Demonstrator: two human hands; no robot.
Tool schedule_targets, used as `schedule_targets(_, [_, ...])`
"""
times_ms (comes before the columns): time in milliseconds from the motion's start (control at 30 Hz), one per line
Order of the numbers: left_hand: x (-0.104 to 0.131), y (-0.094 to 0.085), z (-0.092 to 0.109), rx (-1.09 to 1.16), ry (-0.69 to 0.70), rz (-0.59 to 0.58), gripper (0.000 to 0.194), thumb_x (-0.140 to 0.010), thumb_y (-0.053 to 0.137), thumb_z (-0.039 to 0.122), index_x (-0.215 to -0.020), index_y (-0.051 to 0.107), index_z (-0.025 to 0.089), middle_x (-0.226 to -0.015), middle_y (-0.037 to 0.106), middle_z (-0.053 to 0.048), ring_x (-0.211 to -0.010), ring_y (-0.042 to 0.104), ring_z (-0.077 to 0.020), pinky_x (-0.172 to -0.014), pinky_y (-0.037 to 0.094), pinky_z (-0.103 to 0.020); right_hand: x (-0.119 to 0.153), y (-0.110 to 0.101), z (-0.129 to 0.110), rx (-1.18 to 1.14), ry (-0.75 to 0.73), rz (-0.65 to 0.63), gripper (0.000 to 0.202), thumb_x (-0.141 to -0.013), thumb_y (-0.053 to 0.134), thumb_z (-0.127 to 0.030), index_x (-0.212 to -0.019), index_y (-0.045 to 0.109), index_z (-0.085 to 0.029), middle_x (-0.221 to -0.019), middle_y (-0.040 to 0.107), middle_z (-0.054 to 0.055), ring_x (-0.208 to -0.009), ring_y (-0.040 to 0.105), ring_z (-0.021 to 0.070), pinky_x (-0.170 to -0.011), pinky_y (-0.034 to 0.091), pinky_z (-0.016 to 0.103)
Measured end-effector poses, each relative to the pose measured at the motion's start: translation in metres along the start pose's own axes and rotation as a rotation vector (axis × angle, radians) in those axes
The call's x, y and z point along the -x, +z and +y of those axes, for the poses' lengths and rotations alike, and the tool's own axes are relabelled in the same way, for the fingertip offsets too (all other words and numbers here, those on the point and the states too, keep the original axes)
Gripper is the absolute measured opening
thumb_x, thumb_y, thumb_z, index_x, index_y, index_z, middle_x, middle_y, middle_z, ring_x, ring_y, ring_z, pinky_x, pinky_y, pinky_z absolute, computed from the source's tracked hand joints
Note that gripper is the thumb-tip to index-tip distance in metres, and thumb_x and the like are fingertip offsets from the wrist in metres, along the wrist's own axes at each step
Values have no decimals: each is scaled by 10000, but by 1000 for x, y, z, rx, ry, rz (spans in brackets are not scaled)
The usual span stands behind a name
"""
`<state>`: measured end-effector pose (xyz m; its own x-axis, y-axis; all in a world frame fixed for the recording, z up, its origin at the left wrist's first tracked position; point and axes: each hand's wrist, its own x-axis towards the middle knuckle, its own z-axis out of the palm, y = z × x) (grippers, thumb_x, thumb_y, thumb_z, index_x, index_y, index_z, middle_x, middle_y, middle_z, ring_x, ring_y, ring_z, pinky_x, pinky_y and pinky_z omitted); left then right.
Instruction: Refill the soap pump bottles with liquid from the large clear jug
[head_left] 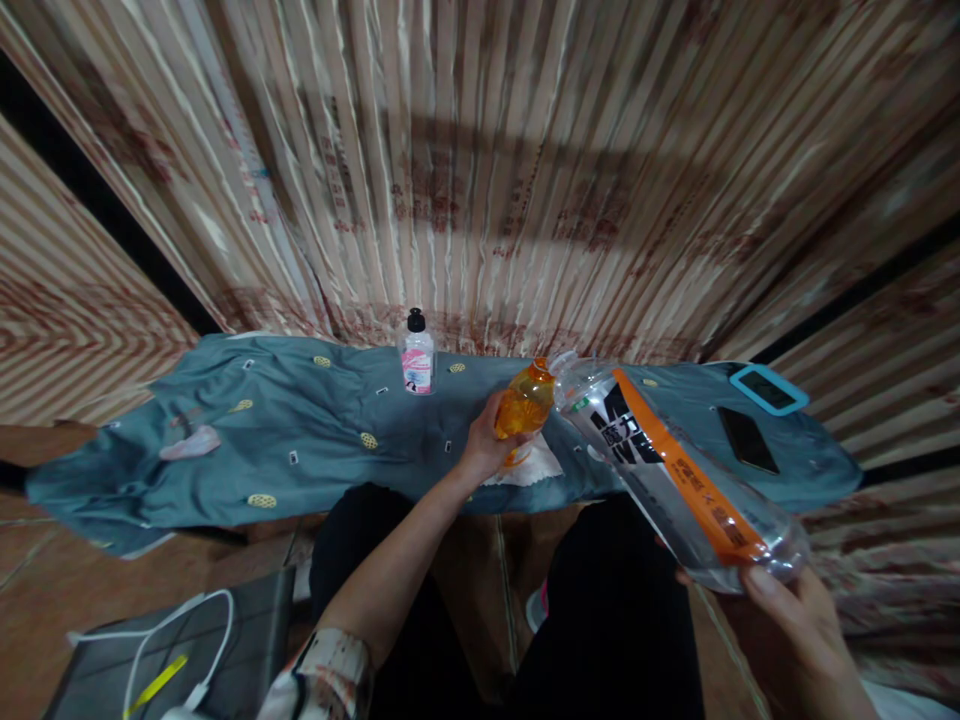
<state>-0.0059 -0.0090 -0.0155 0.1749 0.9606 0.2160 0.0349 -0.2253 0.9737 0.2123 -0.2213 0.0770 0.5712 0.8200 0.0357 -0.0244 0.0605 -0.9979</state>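
Note:
My left hand (486, 437) is wrapped round a small bottle of orange liquid (523, 403), its neck tilted up to the right. In my right hand (795, 610) is a large clear plastic bottle (675, 470) with an orange, black and white label, gripped near its base. That bottle slants down-left to up, and its mouth meets the small bottle's neck; whether they touch exactly I cannot tell. Below the small bottle a white tissue (531, 462) with an orange patch lies on the cloth. A clear bottle with a black cap (418, 355) and pink label stands upright to the left.
A blue-green patterned cloth (322, 430) covers the narrow table. On its right lie a dark phone (748, 440) and a blue-framed device (769, 388). A crumpled tissue (191, 443) is at left. A white cable (225, 630) rests on a dark surface at lower left. Striped curtains (480, 180) hang behind.

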Motion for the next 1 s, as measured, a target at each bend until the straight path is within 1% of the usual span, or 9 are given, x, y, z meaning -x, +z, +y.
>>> schedule_targets(100, [0, 0, 0, 8, 1, 6, 717, -683, 837, 210, -1337, 544, 210, -1249, 709, -97, -1165, 685, -299, -1025, 548, -431, 2, 3, -4, 7, 6, 20, 596, -715, 815, -441, -1264, 716, -228, -1133, 739, 147, -880, 713, 340, -571, 627, 425])
schedule_targets(167, [0, 0, 1, 7, 5, 9, 716, -685, 834, 204, -1337, 540, 213, -1244, 713, -93, -1165, 687, -299, -1023, 549, -431, 4, 7, -8, 17, 8, 29, 618, -715, 817, -447, -1279, 708, -221, -1123, 743, 145, -867, 715, 339, -580, 627, 431])
schedule_targets(233, [0, 0, 2, -2, 9, 7, 708, -691, 829, 197, -1337, 540, 215, -1250, 713, -93, -1175, 685, -299, -1030, 546, -429, 7, 11, -11, 17, 16, 24, 645, -739, 802, -443, -1332, 674, -225, -1185, 726, 139, -911, 712, 335, -640, 633, 437])
schedule_targets(333, [0, 0, 2, -33, -2, 10, 712, -690, 832, 190, -1341, 546, 221, -1267, 710, -92, -1180, 689, -294, -1038, 546, -419, 9, 14, -14, 1, 36, -4, 670, -784, 768, -466, -1395, 618, -236, -1334, 662, 133, -1060, 685, 345, -748, 634, 437])
schedule_targets(433, [-1, 0, 2, -70, -12, 10, 713, -698, 829, 193, -1352, 548, 236, -1267, 714, -76, -1171, 695, -281, -1025, 555, -406, 9, 12, -14, -9, 37, -44, 682, -808, 754, -500, -1422, 590, -254, -1423, 605, 120, -1086, 671, 321, -724, 627, 382])
schedule_targets(567, [-1, 1, 2, -76, -6, 24, 712, -695, 829, 187, -1350, 556, 238, -1263, 718, -76, -1174, 691, -279, -1024, 556, -414, 6, 10, -12, -13, 31, -59, 661, -781, 787, -472, -1389, 632, -266, -1302, 666, 112, -937, 689, 269, -651, 601, 330])
schedule_targets(667, [0, 1, 4, -51, 2, 31, 714, -693, 835, 193, -1349, 558, 238, -1267, 715, -83, -1179, 688, -283, -1024, 556, -415, 6, 10, -10, -41, 34, -55, 611, -773, 795, -458, -1338, 671, -263, -1146, 710, 101, -866, 685, 257, -644, 595, 341])
schedule_targets(800, [1, 0, 6, -40, 14, 14, 702, -700, 833, 212, -1346, 558, 229, -1269, 710, -84, -1182, 686, -281, -1034, 550, -413, 7, 11, -9, -63, 65, -63, 554, -781, 789, -438, -1298, 689, -265, -965, 735, 63, -763, 680, 219, -652, 588, 304])
schedule_targets(1000, [0, 0, 6, -39, 6, 13, 691, -688, 845, 220, -1319, 564, 234, -1261, 711, -80, -1178, 686, -287, -1033, 549, -426, 7, 11, -6, -95, 95, -36, 533, -763, 809, -431, -1266, 709, -285, -1028, 727, 71, -845, 685, 244, -657, 603, 317])
